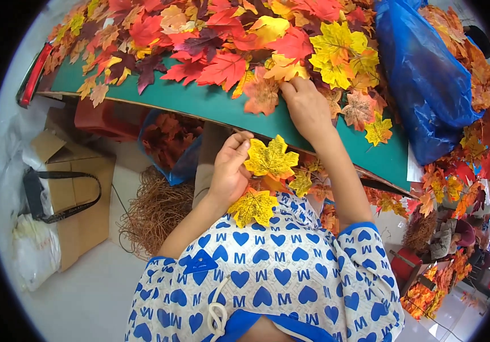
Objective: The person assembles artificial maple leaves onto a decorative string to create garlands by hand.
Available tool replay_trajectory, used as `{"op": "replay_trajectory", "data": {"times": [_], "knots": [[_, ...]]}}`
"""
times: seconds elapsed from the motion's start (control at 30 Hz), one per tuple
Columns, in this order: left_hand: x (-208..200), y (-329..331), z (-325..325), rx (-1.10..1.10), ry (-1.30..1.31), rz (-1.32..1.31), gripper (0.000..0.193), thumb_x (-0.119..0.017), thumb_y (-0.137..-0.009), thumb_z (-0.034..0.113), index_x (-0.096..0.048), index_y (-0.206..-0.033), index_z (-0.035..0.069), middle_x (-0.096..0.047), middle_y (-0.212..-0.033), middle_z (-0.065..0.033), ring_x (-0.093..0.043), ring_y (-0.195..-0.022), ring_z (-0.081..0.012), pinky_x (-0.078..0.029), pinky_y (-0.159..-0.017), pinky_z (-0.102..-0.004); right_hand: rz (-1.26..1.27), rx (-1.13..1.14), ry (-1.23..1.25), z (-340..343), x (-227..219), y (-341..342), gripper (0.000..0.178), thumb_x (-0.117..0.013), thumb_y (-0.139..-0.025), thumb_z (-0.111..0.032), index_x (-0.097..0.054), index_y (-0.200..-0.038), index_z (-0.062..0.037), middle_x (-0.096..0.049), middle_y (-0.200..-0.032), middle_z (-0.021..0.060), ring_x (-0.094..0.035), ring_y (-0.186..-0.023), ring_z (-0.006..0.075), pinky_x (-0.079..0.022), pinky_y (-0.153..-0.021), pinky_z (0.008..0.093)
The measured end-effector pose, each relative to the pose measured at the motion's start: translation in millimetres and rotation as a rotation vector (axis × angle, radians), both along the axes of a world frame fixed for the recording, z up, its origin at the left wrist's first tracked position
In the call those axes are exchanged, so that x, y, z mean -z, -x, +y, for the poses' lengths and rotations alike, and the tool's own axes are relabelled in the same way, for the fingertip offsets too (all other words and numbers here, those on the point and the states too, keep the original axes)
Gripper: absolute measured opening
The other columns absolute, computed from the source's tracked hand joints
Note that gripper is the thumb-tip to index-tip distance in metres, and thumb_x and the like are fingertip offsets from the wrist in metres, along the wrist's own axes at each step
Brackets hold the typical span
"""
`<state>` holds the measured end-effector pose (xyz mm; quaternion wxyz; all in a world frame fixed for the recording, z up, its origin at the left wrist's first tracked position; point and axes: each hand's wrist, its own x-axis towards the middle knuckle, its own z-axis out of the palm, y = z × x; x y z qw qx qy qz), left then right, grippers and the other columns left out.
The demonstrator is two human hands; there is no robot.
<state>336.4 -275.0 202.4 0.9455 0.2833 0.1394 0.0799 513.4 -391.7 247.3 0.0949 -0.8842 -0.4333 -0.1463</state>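
Observation:
My left hand (229, 172) is closed, thumb against fingers, at the near side of the table. It pinches a strand of artificial maple leaves, with a yellow leaf (272, 159) at the fingertips and another yellow leaf (253, 208) hanging lower, against the heart-printed shirt. More leaves of the strand trail to the right, partly under my right forearm. Over the table, my right hand (306, 108) has its fingers bent together at the pile's near edge, on an orange-yellow artificial maple leaf (285, 68). Its fingertips are partly hidden. Beside them lies a peach speckled leaf (262, 91).
Red, yellow and purple leaves heap on the green tabletop (199, 105). A blue plastic bag (427, 80) lies at the right. Below left are a cardboard box (88, 188), a red stool (108, 118), a blue-lined container of leaves (171, 142) and brown twigs (156, 208).

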Motion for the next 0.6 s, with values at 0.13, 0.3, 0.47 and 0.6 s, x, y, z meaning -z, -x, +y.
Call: {"op": "replay_trajectory", "data": {"times": [0.13, 0.3, 0.47, 0.6], "knots": [[-9.4, -2.1, -6.0, 0.056, 0.026, -0.173, 0.029, -0.047, -0.094, 0.005, -0.046, -0.122, 0.007, -0.055, -0.098, -0.0049, -0.056, -0.093, -0.015, -0.048, -0.083, -0.032, 0.001, -0.031, 0.022, -1.2, -0.9, -10.8, 0.01, -0.056, -0.081, -0.013, -0.055, -0.088, -0.0057, -0.055, -0.086, 0.0101, -0.058, -0.084, 0.0294, -0.05, -0.066, 0.0379], [-13.5, -13.1, -14.1, 0.068, -0.293, -0.101, 0.041, -0.057, -0.085, -0.005, -0.053, -0.124, 0.005, -0.052, -0.093, -0.0031, -0.055, -0.079, -0.0098, -0.046, -0.073, -0.0222, 0.1, -0.015, -0.07, -8.1, -29.2, -14.3, 0.012, -0.06, -0.085, -0.013, -0.058, -0.092, -0.0032, -0.061, -0.082, 0.0099, -0.063, -0.073, 0.0268, -0.051, -0.063, 0.036], [-23.9, -26.5, -25.5, 0.07, -0.383, -0.012, 0.042, -0.059, -0.082, -0.008, -0.055, -0.122, 0.0, -0.057, -0.083, 0.0003, -0.054, -0.077, -0.0051, -0.045, -0.073, -0.0187, 0.886, 0.201, -1.069, -22.4, -52.3, -5.2, 0.02, -0.063, -0.085, -0.008, -0.062, -0.101, 0.005, -0.068, -0.083, 0.0122, -0.067, -0.075, 0.0158, -0.052, -0.061, 0.024], [-33.3, -38.4, -32.2, 0.019, -0.358, 0.007, 0.039, -0.063, -0.079, -0.008, -0.058, -0.117, 0.002, -0.061, -0.082, -0.0004, -0.056, -0.074, -0.0042, -0.046, -0.069, -0.0171, 1.174, 0.237, -1.529, -26.5, -30.1, 24.5, 0.013, -0.064, -0.085, -0.006, -0.061, -0.093, 0.0035, -0.066, -0.084, 0.0089, -0.067, -0.077, 0.018, -0.053, -0.063, 0.0219]]}}
